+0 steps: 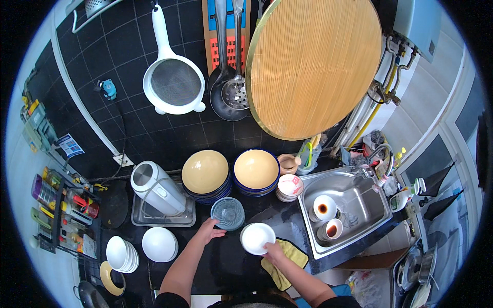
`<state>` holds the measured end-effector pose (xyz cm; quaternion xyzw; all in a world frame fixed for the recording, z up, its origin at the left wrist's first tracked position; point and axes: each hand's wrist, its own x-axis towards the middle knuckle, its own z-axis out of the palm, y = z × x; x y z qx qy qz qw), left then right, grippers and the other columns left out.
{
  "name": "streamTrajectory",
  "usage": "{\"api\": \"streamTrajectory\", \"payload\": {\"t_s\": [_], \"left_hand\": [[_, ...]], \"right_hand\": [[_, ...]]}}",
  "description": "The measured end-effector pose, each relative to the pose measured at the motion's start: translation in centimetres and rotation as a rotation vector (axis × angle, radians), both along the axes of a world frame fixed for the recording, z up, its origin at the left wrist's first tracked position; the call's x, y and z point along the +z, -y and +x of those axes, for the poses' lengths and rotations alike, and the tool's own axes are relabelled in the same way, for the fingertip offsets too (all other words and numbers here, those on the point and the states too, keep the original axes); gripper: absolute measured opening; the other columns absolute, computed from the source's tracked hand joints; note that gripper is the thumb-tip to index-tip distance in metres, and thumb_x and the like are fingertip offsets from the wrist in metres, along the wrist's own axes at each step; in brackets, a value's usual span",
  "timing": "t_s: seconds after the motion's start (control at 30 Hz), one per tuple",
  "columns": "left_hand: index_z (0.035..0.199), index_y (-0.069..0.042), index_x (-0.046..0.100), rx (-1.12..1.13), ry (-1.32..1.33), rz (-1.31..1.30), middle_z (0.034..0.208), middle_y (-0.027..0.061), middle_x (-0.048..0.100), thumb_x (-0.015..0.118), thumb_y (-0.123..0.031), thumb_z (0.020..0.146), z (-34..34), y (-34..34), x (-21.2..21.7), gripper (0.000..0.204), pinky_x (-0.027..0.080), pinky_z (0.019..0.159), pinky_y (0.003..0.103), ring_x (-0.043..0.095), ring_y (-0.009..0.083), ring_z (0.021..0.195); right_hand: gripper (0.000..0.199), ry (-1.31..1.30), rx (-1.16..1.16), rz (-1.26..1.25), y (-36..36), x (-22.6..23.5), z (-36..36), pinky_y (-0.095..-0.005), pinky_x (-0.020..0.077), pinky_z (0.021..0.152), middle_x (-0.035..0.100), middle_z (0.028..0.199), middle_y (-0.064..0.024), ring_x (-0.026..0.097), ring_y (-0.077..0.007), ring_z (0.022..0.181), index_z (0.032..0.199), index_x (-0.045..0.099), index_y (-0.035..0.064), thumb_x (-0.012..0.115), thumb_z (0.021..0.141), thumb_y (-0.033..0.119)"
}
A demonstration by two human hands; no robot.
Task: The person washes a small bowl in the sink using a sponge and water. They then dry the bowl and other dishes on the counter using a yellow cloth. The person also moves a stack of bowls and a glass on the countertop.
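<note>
My right hand [275, 252] grips the near right rim of a white bowl [258, 237] above the dark counter. To its left, my left hand [209, 232] is at the near left side of a bluish glass bowl [227, 213]. Its fingers are stretched out and apart, close against the glass; whether they touch it I cannot tell. Beneath and beside my right hand lies a yellow cloth [284, 264] with a dark border. Behind the glass bowl stand two stacks of blue-rimmed bowls, a left stack [206, 171] and a right stack [257, 169], cream inside.
At right, a steel sink [321, 248] holds two white cups or bowls with dark liquid. White bowls [160, 244] are stacked at left, near a white appliance [158, 189] lying on a tray. Small patterned bowls [290, 186] and a wooden mortar [288, 164] stand beside the sink.
</note>
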<state>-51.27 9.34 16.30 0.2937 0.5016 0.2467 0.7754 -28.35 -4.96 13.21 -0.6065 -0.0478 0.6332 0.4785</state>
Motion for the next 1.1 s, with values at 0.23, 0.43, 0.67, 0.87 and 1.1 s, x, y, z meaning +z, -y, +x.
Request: {"api": "streamTrajectory", "payload": {"t_s": [0.23,0.43,0.67,0.87,1.1], "left_hand": [[0.123,-0.005,0.027,0.050,0.062,-0.060,0.121,0.0192,0.037,0.044,-0.016,0.078,0.7,0.3,0.7,0.049,0.047,0.079,0.051,0.050,0.0458,0.096],[0.118,-0.003,0.031,0.118,0.215,-0.047,0.120,0.0176,0.037,0.043,-0.010,0.075,0.6,0.4,-1.0,0.045,0.044,0.081,0.053,0.048,0.0433,0.100],[0.116,-0.003,0.034,0.264,0.258,-0.038,0.117,0.0158,0.042,0.042,-0.006,0.076,1.6,1.7,-1.7,0.041,0.045,0.082,0.052,0.048,0.0386,0.101],[0.119,-0.005,0.035,0.382,0.218,-0.019,0.116,0.0142,0.043,0.038,-0.003,0.078,3.3,3.5,0.2,0.041,0.045,0.082,0.050,0.049,0.0375,0.100],[0.119,-0.006,0.035,0.516,0.201,-0.062,0.115,0.0120,0.042,0.038,0.000,0.078,4.7,4.7,0.7,0.042,0.046,0.083,0.048,0.050,0.0355,0.099]], "right_hand": [[0.050,-0.061,-0.193,0.128,-5.3,-1.4,5.1,-0.0461,0.0546,0.064,0.047,0.106,-0.0205,0.055,-0.0377,0.090,0.116,0.032,-0.0059,0.041,0.066,-0.005],[0.053,-0.099,-0.257,0.152,-8.0,0.0,5.0,-0.0493,0.0512,0.071,0.044,0.109,-0.0222,0.051,-0.0395,0.094,0.118,0.029,-0.0063,0.039,0.066,-0.006],[0.047,-0.066,-0.334,0.144,-9.3,0.5,3.6,-0.0466,0.0520,0.070,0.044,0.111,-0.0202,0.053,-0.0360,0.093,0.121,0.029,-0.0013,0.043,0.075,0.000],[0.046,-0.090,-0.330,0.146,-9.4,-0.2,3.8,-0.0460,0.0527,0.069,0.045,0.111,-0.0180,0.053,-0.0333,0.094,0.121,0.031,0.0016,0.047,0.078,0.002],[0.049,-0.150,-0.296,0.200,-8.8,0.6,3.8,-0.0471,0.0503,0.073,0.045,0.110,-0.0162,0.052,-0.0325,0.095,0.121,0.031,0.0054,0.049,0.076,0.003]]}}
